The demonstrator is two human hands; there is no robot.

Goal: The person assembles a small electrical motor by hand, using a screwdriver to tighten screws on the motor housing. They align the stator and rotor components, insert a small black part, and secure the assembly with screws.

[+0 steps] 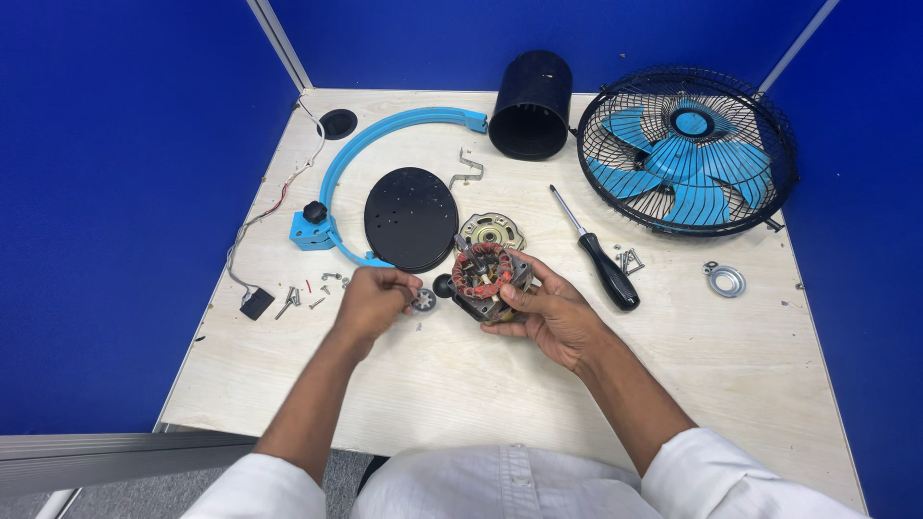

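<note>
Head view, only view: right hand point(553, 312) cups the motor stator point(487, 279) from below and from the right, fingers wrapped round its metal frame, held just above the table point(461, 384) near the middle. Left hand point(375, 296) is pinched shut on something small at the fingertips, too small to identify, just beside a small grey toothed wheel point(424, 300) lying on the table. Judgement: work close over the table so a dropped part lands near; grip the stator by the steel frame, not by the windings; keep the pinched piece square to the stator before pressing. Stator: reddish copper coils in a ring, glossy, inside a dull stacked-steel core. Behind it a round brass-toned end cap point(491, 231) with a central bearing. Black perforated oval plate point(411, 217), matte plastic, lies left of centre. Curved light-blue plastic bracket point(370, 144) arcs toward the far-left corner. Black ribbed cylindrical housing point(530, 106) at the far edge. Wire fan guard point(686, 149) with blue blades at the far-right corner. Black-handled screwdriver point(596, 252) right of the stator. Loose screws point(308, 293) near the left edge. Table is pale, grainy plywood
</note>
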